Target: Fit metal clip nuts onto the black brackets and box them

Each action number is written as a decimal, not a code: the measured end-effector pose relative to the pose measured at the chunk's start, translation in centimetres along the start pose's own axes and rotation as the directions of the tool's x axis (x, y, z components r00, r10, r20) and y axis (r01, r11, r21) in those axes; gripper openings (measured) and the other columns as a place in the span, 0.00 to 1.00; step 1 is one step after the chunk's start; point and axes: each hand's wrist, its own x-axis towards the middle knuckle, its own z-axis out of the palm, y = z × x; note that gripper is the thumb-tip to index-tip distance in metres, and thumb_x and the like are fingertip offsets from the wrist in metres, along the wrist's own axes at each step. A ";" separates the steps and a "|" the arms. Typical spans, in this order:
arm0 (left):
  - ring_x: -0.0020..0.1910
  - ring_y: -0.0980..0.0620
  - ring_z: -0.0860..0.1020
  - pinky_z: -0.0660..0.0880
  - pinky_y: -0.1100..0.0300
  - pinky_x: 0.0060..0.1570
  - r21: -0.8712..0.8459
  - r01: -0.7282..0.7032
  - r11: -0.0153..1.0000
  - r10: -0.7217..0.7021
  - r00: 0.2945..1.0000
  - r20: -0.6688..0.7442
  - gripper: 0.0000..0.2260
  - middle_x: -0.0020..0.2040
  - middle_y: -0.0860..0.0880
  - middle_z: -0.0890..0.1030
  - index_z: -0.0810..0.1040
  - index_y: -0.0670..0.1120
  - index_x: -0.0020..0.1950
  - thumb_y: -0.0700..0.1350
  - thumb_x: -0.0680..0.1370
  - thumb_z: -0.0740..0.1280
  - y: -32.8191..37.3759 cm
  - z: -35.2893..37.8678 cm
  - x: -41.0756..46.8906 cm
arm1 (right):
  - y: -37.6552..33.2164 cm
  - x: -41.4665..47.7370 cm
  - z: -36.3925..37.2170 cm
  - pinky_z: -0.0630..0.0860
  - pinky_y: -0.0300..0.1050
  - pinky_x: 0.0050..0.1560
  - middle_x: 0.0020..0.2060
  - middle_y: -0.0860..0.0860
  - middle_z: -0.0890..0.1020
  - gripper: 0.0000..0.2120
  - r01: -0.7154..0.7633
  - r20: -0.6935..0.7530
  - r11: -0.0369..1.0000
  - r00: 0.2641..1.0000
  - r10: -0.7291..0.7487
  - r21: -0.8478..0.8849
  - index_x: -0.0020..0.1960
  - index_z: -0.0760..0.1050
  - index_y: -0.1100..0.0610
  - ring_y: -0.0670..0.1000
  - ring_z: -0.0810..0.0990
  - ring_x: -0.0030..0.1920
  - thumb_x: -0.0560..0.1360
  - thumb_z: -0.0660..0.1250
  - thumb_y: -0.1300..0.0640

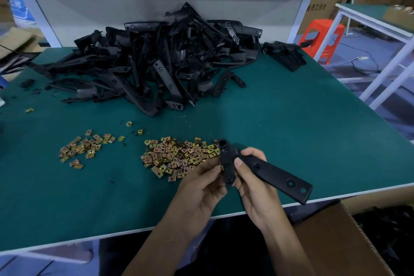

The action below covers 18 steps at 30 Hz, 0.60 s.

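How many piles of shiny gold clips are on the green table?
2. A small pile lies at the left; a bigger pile sits beside the left hand, which may hide part of it. Some strays lie apart.

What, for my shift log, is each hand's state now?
Left hand: pinching a metal clip nut at the black bracket.
Right hand: gripping the black bracket.

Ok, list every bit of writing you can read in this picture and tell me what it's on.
"工作台": printed in black on the cardboard box behind the white shelf leg, upper right; a character or two before it is partly hidden and unclear.
Blue and white item, far left: print too blurred to read.
Nothing else is readable.
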 end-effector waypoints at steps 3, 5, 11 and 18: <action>0.34 0.52 0.80 0.80 0.62 0.32 -0.085 0.029 0.996 -0.026 0.999 0.041 0.09 0.43 0.41 0.83 0.85 0.40 0.50 0.35 0.73 0.68 -0.2 0.2 0.0 | -0.2 0.0 -0.1 0.81 0.41 0.43 0.47 0.52 0.83 0.11 0.006 -0.009 0.998 1.000 -0.005 0.057 0.52 0.77 0.49 0.48 0.82 0.45 0.72 0.75 0.54; 0.35 0.53 0.80 0.80 0.62 0.32 -0.075 0.025 0.997 -0.024 1.000 0.018 0.10 0.43 0.41 0.83 0.82 0.40 0.53 0.36 0.73 0.69 -0.4 0.2 0.0 | -0.3 -0.1 -0.2 0.81 0.40 0.44 0.47 0.52 0.83 0.10 0.008 -0.001 0.998 1.000 -0.008 0.055 0.52 0.77 0.50 0.49 0.82 0.45 0.73 0.74 0.54; 0.34 0.53 0.81 0.78 0.62 0.30 -0.001 -0.020 1.000 0.019 0.995 -0.093 0.06 0.42 0.42 0.84 0.82 0.42 0.51 0.36 0.76 0.67 -0.3 -0.4 0.1 | 0.3 0.1 0.0 0.79 0.40 0.44 0.48 0.53 0.83 0.10 0.037 -0.011 0.999 0.999 -0.037 -0.027 0.53 0.74 0.52 0.50 0.80 0.45 0.76 0.73 0.58; 0.33 0.54 0.81 0.78 0.63 0.31 0.046 -0.046 0.998 0.050 0.994 -0.095 0.06 0.40 0.44 0.84 0.79 0.41 0.51 0.33 0.80 0.64 -0.4 -0.3 0.1 | 0.3 0.0 0.0 0.79 0.40 0.43 0.46 0.53 0.82 0.11 0.047 -0.036 0.999 0.998 -0.048 -0.024 0.53 0.74 0.52 0.50 0.80 0.43 0.75 0.74 0.57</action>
